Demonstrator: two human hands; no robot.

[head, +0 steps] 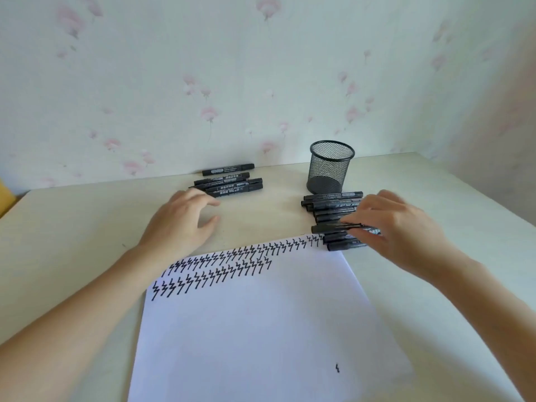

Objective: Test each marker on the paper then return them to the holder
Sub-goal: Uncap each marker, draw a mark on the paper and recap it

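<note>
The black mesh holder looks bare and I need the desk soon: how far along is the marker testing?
Done: three rows of black zigzag test marks on the white paper sheet. In hand: the right hand is on the stack of black markers beside the black mesh holder; the left hand is open near a smaller group of black markers. Left: no marker is visible in the holder, so all returns remain.

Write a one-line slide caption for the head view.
Right hand grasps a marker from the right pile, left hand hovers open, mesh holder empty beside scribble-filled paper.
</note>
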